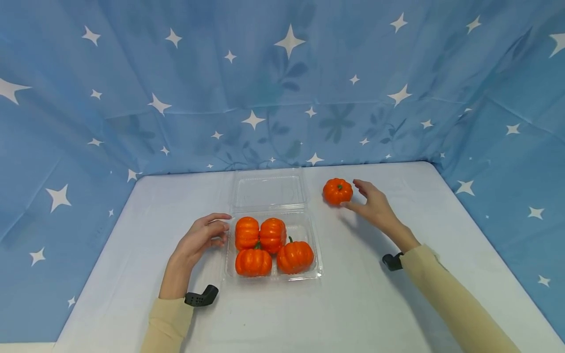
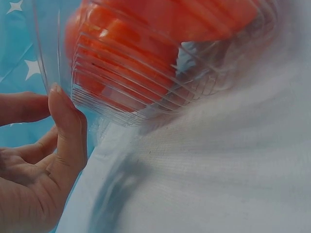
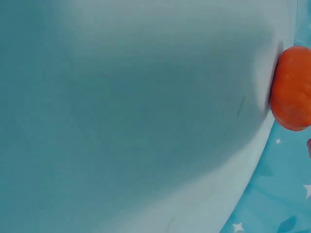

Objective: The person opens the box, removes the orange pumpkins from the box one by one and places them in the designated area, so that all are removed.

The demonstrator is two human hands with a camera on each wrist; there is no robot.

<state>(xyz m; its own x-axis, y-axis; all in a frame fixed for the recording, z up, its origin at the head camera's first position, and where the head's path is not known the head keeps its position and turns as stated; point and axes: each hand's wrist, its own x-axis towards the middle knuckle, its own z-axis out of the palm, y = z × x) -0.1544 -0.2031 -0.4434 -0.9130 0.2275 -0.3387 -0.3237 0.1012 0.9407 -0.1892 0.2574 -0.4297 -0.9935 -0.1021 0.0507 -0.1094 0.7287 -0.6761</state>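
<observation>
Both hands are apart from each other: the left hand (image 1: 199,239) touches the rim of a clear plastic hinged box (image 1: 304,226), though I cannot tell if it pinches; the right hand (image 1: 374,204) holds thumb and fingers spread beside a round, ribbed, orange pumpkin (image 1: 337,191), not closed around it. This pumpkin lies on the white-covered table (image 1: 353,294), to the right of the box, where four similar pumpkins (image 1: 272,235) sit. It looks light, firm and rather slippery, so gripping its wide sides seems best. The box is probably thin and flexible.
</observation>
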